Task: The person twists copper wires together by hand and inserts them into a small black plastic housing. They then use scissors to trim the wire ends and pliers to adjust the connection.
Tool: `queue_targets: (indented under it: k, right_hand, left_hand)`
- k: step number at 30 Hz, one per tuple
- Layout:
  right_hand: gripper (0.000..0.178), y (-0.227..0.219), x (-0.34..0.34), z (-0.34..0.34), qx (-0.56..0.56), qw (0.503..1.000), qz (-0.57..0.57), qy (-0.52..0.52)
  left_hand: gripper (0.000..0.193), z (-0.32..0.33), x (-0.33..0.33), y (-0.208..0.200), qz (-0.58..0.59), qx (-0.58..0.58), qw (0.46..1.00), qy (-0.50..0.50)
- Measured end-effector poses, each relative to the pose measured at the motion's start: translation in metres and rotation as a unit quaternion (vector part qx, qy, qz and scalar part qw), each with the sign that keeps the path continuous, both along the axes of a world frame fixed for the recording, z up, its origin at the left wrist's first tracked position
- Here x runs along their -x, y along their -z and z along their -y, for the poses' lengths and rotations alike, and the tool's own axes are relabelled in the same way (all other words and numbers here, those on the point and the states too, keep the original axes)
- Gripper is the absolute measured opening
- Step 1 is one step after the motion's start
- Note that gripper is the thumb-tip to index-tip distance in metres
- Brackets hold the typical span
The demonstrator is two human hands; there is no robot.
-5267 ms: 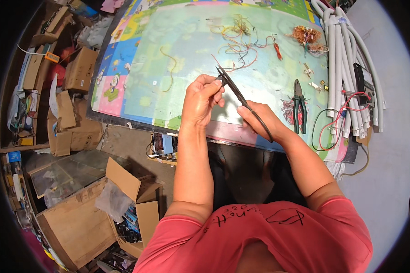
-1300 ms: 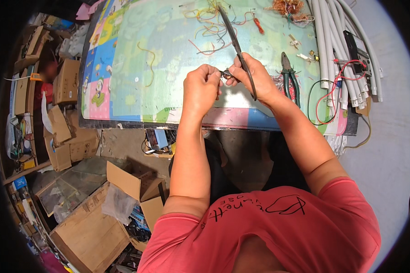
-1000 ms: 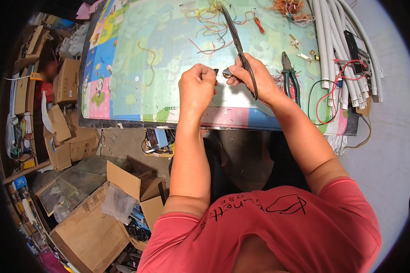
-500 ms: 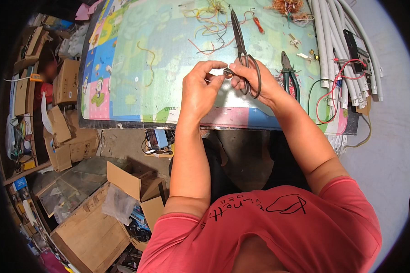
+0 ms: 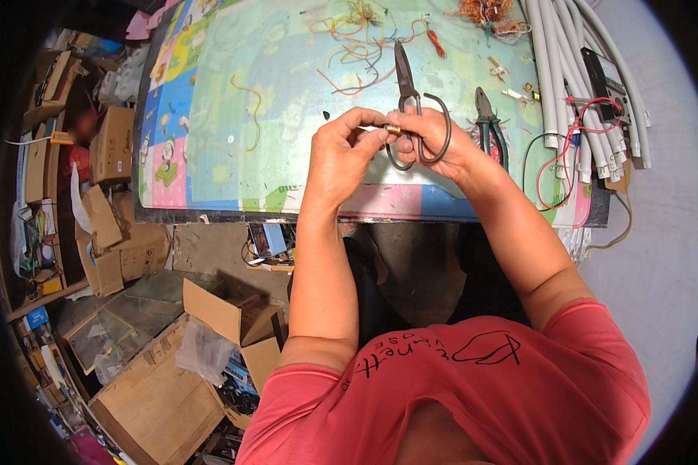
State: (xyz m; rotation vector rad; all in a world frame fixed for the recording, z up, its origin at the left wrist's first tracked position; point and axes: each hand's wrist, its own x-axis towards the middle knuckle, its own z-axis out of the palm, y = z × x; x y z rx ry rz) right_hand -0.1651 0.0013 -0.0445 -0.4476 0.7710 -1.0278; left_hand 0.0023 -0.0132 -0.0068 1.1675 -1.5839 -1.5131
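Between the fingertips of my left hand (image 5: 343, 151) is a small brass-coloured cylindrical piece (image 5: 393, 130); its exact kind is too small to tell. My right hand (image 5: 442, 143) is closed with a pair of black-handled scissors (image 5: 405, 74) hooked in its fingers, blades pointing away from me. The right thumb and fingertips meet the brass-coloured piece from the other side. Just beyond the left knuckles, a small black bit (image 5: 326, 115) lies on the patterned mat (image 5: 279, 155). Pliers with dark green handles (image 5: 488, 128) rest right of my right hand.
Loose coloured wires (image 5: 361, 54) and a red-orange wire bundle (image 5: 436, 43) lie farther back, near a copper-coloured tangle (image 5: 485, 9). White tubes (image 5: 554, 85) and a black meter (image 5: 603, 81) with red and black leads line the right side. Cardboard boxes (image 5: 209, 310) stand lower left.
The scissors have slid back toward me and their handle loops have spread. The brass-coloured piece shows more plainly between my fingers. A small black bit now shows beside my left hand.
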Motion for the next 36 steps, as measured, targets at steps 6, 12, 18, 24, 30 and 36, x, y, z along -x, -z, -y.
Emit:
queue_targets:
  k: [6,12,18,24,30,36]
  right_hand:
    - [0.025,-0.015,-0.003,-0.002,0.018,0.984,-0.175,0.007]
    - [0.028,-0.015,-0.003,-0.002,0.182,0.934,-0.298,0.08]
    - [0.022,-0.014,-0.011,-0.002,0.21,0.908,-0.357,0.064]
    - [0.02,-0.012,-0.014,-0.002,0.185,0.912,-0.36,0.072]
    - [0.021,-0.007,-0.014,-0.002,0.201,0.893,-0.395,0.077]
    - [0.021,-0.008,-0.018,-0.006,0.214,0.876,-0.418,0.106]
  left_hand:
    - [0.012,0.006,-0.01,0.008,-0.08,-0.06,0.994,-0.047]
    - [0.012,0.006,-0.011,0.002,-0.065,-0.086,0.993,-0.056]
    - [0.012,0.004,-0.006,0.005,-0.011,-0.075,0.996,-0.045]
    - [0.017,0.002,-0.001,0.01,-0.02,-0.046,0.997,-0.053]
    - [0.016,0.0,0.003,0.005,-0.021,-0.077,0.994,-0.077]
    - [0.017,0.0,0.003,0.007,-0.037,-0.076,0.993,-0.086]
